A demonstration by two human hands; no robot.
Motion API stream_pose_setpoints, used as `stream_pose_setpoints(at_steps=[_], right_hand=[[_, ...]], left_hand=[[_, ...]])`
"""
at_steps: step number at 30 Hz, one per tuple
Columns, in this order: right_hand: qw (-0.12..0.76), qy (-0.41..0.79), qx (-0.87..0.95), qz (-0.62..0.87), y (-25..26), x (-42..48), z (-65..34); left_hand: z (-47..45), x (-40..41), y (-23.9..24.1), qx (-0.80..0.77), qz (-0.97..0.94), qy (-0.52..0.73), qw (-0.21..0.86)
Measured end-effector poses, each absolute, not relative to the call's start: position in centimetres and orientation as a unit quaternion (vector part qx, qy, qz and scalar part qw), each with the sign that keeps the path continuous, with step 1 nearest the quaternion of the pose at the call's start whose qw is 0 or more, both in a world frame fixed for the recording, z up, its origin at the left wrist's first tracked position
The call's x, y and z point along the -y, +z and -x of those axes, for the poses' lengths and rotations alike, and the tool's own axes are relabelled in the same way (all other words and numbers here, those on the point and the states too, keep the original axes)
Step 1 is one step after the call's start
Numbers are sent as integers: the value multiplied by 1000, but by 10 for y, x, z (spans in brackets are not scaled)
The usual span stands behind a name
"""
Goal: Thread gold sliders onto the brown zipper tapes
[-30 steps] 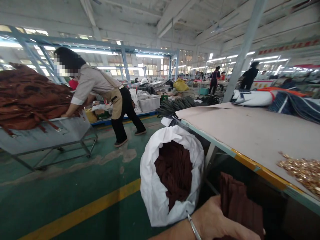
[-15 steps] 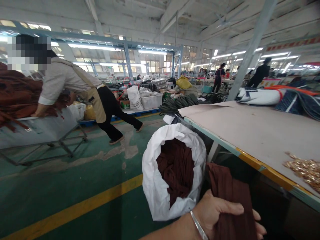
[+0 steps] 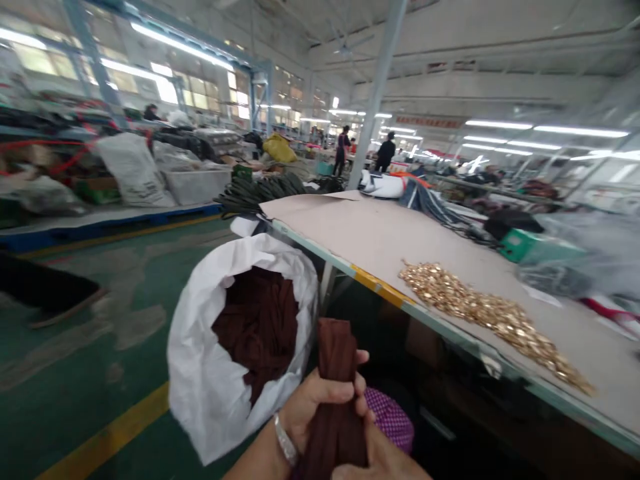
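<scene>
A folded bundle of dark brown fabric strips [image 3: 337, 373] stands upright just in front of me. My left hand [image 3: 313, 403], with a silver bracelet at the wrist, is wrapped round its middle, thumb across the near side. Lower down, my right hand [image 3: 383, 457] grips the same bundle from the right; the frame's bottom edge cuts off part of that hand. Beside my left hand, an open white sack [image 3: 195, 373] with a rolled rim holds more brown fabric strips [image 3: 263, 320].
To the right, a paper-covered table [image 3: 345, 223] bears a pile of gold-coloured metal pieces [image 3: 470, 303] and a green box [image 3: 517, 245]. Dark strips [image 3: 265, 193] lie behind the sack. A co-worker's leg [image 3: 45, 283] shows at the left edge. Purple patterned cloth [image 3: 390, 420] is below my hands.
My view has swung right, bringing more of the table and gold pile into sight. My right hand has appeared and holds the bundle, which is now upright. The co-worker has mostly left view.
</scene>
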State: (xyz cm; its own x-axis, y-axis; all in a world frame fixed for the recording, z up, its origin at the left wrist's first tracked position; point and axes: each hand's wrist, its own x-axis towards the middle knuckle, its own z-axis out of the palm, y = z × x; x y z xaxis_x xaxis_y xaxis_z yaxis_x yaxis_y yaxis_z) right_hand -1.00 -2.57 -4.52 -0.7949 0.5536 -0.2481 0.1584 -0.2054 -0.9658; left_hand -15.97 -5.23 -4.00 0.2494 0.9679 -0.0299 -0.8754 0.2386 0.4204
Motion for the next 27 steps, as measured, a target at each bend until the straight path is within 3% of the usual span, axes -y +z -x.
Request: stream_pose_setpoints(at_steps=[4, 7, 9, 11, 16, 20, 24, 27], right_hand=[[118, 744, 604, 261, -16, -8, -8], [252, 719, 612, 211, -3, -39, -11], [283, 711, 614, 191, -2, -54, -5], [269, 679, 658, 182, -2, -61, 4], [109, 599, 778, 153, 6, -50, 13], [135, 614, 757, 176, 1, -44, 7], [245, 716, 618, 212, -24, -35, -2], [207, 786, 520, 261, -41, -15, -8]], left_hand=[[151, 59, -44, -112, -132, 563, 808], [139, 66, -49, -113, -121, 521, 837], [134, 68, -54, -118, -113, 499, 851], [131, 69, -61, -125, -108, 480, 862], [129, 66, -71, -149, -100, 466, 866], [127, 62, -69, -169, -93, 471, 861], [129, 59, -61, -186, -88, 481, 852], [135, 55, -55, -204, -85, 514, 829]])
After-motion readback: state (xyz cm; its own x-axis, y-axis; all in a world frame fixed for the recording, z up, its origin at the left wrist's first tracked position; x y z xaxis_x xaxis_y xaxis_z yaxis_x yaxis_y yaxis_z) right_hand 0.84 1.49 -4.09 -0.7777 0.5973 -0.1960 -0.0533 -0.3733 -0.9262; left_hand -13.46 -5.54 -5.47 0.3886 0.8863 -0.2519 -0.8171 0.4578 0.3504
